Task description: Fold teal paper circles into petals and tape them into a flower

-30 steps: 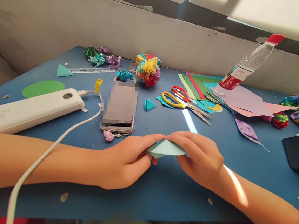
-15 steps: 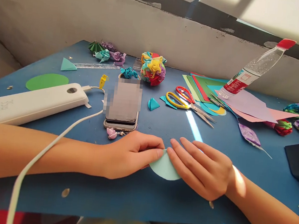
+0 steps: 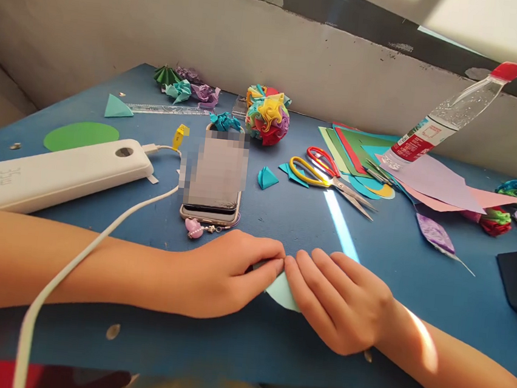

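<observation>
A pale teal piece of paper [image 3: 280, 292] with a rounded lower edge lies flat on the blue table [image 3: 271, 348] near its front edge. My left hand [image 3: 226, 274] rests on its left side, fingers curled and pressed down on the paper. My right hand [image 3: 336, 299] lies on its right side, fingers together and flat on the paper, so most of the sheet is hidden. The fingertips of both hands meet over the paper's upper edge.
Just behind my hands lies a phone [image 3: 214, 177], with a white power bank [image 3: 54, 171] and its cable [image 3: 98, 245] to the left. Yellow-and-red scissors [image 3: 319, 174], coloured paper sheets [image 3: 380, 166], a tilted water bottle [image 3: 448, 118], a multicoloured paper ball [image 3: 267, 115] and folded paper pieces lie further back.
A second ago both hands held the paper folded and lifted off the table. It now lies flat, and both hands press on it, covering more of it than half a second ago.
</observation>
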Demonstrator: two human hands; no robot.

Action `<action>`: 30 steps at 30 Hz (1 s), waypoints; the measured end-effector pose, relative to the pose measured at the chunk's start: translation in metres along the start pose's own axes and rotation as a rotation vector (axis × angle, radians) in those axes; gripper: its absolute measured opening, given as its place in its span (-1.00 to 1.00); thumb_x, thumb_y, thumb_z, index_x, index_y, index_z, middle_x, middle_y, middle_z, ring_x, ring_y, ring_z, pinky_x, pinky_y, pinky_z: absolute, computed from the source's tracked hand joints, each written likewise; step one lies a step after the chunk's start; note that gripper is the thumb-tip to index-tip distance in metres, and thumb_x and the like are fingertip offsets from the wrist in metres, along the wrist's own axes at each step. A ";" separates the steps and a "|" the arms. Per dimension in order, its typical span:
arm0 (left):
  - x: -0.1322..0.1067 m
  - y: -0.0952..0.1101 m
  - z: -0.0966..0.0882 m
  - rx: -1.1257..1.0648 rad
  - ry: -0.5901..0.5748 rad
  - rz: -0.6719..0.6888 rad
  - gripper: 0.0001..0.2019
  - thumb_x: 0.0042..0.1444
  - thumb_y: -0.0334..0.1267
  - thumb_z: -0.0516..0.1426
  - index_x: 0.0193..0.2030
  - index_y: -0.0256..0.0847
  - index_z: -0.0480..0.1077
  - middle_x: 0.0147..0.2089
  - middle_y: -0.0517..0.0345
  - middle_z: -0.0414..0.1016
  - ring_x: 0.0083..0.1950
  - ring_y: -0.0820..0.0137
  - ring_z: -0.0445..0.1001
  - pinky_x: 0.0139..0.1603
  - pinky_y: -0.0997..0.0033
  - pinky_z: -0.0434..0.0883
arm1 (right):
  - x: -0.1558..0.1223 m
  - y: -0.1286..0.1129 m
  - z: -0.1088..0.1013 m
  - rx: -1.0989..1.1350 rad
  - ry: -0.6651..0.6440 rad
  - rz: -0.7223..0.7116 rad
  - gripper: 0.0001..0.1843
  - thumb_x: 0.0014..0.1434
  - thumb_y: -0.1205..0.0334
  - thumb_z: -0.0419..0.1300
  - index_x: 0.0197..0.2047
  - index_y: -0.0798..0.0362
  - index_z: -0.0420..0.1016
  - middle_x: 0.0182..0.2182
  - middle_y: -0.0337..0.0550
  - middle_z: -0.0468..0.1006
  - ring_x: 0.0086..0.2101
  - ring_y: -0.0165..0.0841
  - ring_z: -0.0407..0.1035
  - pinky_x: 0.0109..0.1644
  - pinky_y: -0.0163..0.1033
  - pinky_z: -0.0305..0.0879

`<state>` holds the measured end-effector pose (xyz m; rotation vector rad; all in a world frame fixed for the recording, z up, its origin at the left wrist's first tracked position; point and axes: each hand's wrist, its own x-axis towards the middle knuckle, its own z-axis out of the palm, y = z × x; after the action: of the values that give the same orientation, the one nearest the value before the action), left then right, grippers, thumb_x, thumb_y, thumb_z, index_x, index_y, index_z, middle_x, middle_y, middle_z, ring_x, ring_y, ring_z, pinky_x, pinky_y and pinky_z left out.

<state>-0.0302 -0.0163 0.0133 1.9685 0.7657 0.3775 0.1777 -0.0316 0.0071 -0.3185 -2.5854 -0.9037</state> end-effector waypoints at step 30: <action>-0.016 -0.003 0.001 0.212 0.090 0.270 -0.75 0.19 -0.44 -0.12 -0.02 -0.16 0.16 -0.45 0.25 0.24 -0.50 0.48 0.18 -0.48 0.52 0.21 | -0.040 0.057 0.042 0.304 -0.400 0.629 -0.51 0.27 0.19 -0.02 0.25 0.01 0.15 0.21 0.03 0.22 0.16 -0.08 0.16 0.11 0.11 0.19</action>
<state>-0.0429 -0.0268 0.0107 2.2763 0.6161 0.5684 0.2205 0.0353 -0.0088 -1.2338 -2.6335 -0.2328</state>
